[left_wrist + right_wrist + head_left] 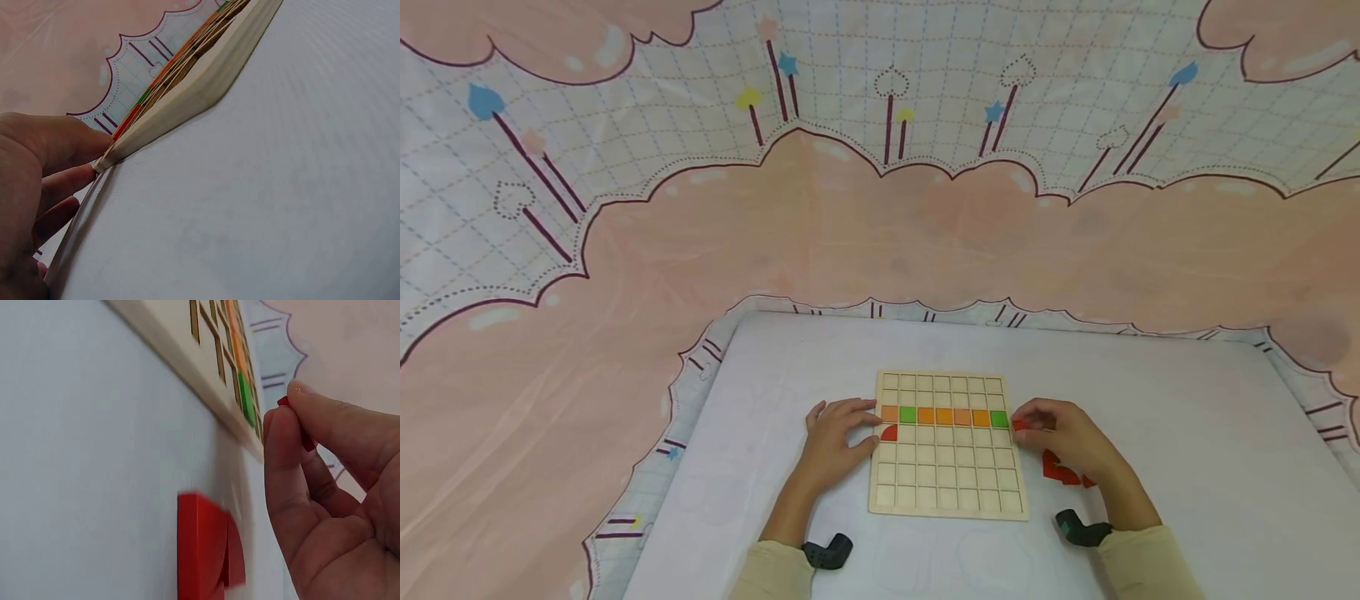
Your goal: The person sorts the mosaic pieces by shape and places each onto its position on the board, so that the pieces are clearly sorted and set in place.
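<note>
Red piece (1020, 425) held just off the right edge of the gridded board, near the end of its coloured row. Right hand (1063, 437) pinches it, thumb against fingers; grip firm on that one piece. In the right wrist view the red shows as a slanting sliver, partly covered by fingertips; full outline and long axis cannot be told.

Board (947, 476): pale, low, square cells. Sides run away from the person, slightly skewed; near and far edges lie crosswise. Coloured tiles (943, 416) fill the third row from the far edge, orange with two green. Below the row's left end, a red rounded piece (890, 432) sits in its cell, curve toward upper left.

Left hand (837, 442) has fingers spread, tips at the board's left edge, grip slack.

Loose red pieces (1060, 471) lie under and beside the right hand, near the board.

White table (775, 358) runs well beyond both hands; its far edge stands apart from the board. Patterned cloth (925, 233) rises behind.
</note>
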`<state>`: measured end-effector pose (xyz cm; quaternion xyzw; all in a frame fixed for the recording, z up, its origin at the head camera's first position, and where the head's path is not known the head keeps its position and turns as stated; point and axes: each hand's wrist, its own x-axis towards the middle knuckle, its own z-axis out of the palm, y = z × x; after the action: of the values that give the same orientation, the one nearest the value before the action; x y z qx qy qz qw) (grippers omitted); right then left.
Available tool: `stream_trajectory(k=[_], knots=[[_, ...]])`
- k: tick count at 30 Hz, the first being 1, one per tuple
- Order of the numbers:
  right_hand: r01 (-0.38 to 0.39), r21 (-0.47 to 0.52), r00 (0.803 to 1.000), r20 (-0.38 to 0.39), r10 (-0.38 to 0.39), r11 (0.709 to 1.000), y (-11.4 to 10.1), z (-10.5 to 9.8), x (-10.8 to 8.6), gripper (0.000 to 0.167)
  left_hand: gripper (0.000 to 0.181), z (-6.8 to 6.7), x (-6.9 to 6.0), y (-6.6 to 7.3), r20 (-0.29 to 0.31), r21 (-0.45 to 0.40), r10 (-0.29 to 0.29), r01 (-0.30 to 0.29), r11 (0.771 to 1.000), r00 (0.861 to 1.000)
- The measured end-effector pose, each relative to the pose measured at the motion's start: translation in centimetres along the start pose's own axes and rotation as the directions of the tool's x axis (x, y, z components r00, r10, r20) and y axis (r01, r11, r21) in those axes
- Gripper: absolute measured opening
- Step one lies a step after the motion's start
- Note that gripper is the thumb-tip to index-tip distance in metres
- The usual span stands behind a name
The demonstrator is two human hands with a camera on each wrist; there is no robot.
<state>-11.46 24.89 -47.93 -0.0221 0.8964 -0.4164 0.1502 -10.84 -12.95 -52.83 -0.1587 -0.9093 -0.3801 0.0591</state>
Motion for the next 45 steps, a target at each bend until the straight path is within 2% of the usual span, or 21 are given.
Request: stream_trajectory(k=[8, 16, 24, 27, 34, 37, 40, 45], knots=[[0.066, 0.081, 0.997, 0.04, -0.069, 0.995, -1.7, 1.6, 1.2, 0.023, 0.023, 0.1, 0.0, -0.1, 0.002, 0.022, -0.006, 0.006, 1.0, 1.0], [0.171, 0.18, 0.978, 0.091, -0.189, 0.969, -3.7, 3.7, 2.5, 0.021, 0.022, 0.1, 0.0, -0.1, -0.003, 0.026, -0.016, 0.016, 1.0, 1.0], [0.12, 0.36, 0.972, 0.149, -0.184, 0.925, -5.7, 6.1, 3.7, 0.021, 0.023, 0.1, -0.1, -0.2, -0.001, 0.02, -0.013, 0.013, 1.0, 1.0], [0.131, 0.344, 0.973, 0.135, -0.187, 0.93, -6.4, 6.9, 4.1, 0.02, 0.022, 0.1, 0.0, -0.3, 0.0, 0.018, -0.012, 0.012, 1.0, 1.0], [0.185, 0.217, 0.97, 0.116, -0.213, 0.958, -7.5, 9.1, 4.9, 0.018, 0.022, 0.2, 0.0, -0.3, 0.004, 0.014, -0.016, 0.015, 1.0, 1.0], [0.18, 0.226, 0.969, 0.128, -0.213, 0.957, -8.0, 9.8, 5.1, 0.019, 0.022, 0.2, 0.0, -0.4, 0.006, 0.009, -0.014, 0.014, 1.0, 1.0], [0.146, 0.241, 0.975, 0.132, -0.181, 0.96, -8.4, 10.4, 5.1, 0.017, 0.022, 0.2, 0.0, -0.4, 0.011, 0.007, -0.014, 0.014, 1.0, 1.0], [0.126, 0.191, 0.985, 0.092, -0.146, 0.973, -8.8, 10.8, 5.2, 0.012, 0.022, 0.2, 0.0, -0.3, 0.013, 0.008, -0.013, 0.013, 1.0, 1.0]])
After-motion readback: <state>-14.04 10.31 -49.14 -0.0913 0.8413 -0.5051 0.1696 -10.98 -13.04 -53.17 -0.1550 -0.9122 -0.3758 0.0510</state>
